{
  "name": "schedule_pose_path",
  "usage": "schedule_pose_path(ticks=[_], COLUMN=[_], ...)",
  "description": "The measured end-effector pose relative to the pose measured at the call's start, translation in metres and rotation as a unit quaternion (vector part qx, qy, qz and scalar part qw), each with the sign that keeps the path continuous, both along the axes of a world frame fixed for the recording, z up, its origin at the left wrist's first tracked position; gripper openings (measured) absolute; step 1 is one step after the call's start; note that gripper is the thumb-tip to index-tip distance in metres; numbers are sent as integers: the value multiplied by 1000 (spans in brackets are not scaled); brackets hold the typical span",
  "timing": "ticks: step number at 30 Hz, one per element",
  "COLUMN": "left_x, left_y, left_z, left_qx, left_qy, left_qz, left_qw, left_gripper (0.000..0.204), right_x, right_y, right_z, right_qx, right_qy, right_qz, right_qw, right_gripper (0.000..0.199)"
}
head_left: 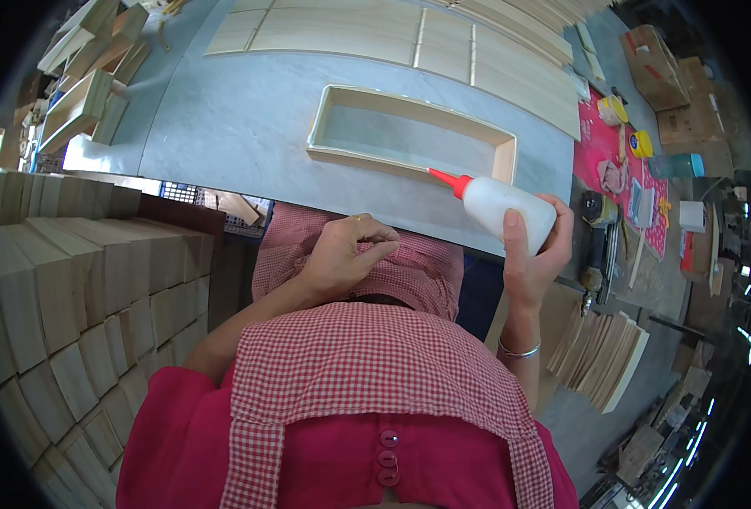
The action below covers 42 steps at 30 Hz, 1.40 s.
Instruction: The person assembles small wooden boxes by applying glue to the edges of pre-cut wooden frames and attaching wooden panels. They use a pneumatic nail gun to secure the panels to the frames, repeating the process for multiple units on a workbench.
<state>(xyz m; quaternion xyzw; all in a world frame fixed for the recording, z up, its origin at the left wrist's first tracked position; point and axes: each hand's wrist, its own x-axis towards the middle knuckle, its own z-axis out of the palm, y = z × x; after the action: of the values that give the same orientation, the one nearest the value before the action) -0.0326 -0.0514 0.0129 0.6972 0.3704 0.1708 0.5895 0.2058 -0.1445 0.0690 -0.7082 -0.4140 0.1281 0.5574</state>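
Note:
My right hand (535,261) grips a white squeeze glue bottle (501,210) with a red pointed nozzle. The bottle is tilted, and its tip points left, close to the near wall of a shallow rectangular wooden frame (418,113). That frame lies on the grey tabletop (223,119), and a glossy pale line runs along its upper edges. Over my lap, just off the table's front edge, my left hand (341,256) has its fingers curled toward the thumb. Nothing shows in it. A gap between thumb and forefinger lets the checked apron (375,356) be seen.
Flat pale wooden panels (341,34) lie along the table's far side. Assembled wooden boxes (78,110) stand at far left. Stacked wood blocks (70,288) rise beside me on the left. On the right are a red cloth (596,140) with small jars, and a bundle of thin boards (596,356).

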Motion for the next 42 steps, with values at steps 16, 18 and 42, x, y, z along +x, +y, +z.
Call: schedule_pose_path(ticks=[16, 18, 42], left_x=[12, 12, 24], left_y=[-2, -2, -2], left_z=[-8, -8, 4], left_qx=[28, 30, 44], left_qy=[7, 8, 39], left_qz=[-26, -30, -51], left_qw=[999, 999, 997], left_gripper=[23, 23, 13], right_x=[58, 59, 348], right_y=[-60, -61, 118], right_z=[6, 7, -66], right_qx=[-23, -20, -297], right_qy=[-39, -24, -145], right_qz=[-122, -130, -221], right_qw=[991, 991, 918], right_gripper=[46, 46, 62])
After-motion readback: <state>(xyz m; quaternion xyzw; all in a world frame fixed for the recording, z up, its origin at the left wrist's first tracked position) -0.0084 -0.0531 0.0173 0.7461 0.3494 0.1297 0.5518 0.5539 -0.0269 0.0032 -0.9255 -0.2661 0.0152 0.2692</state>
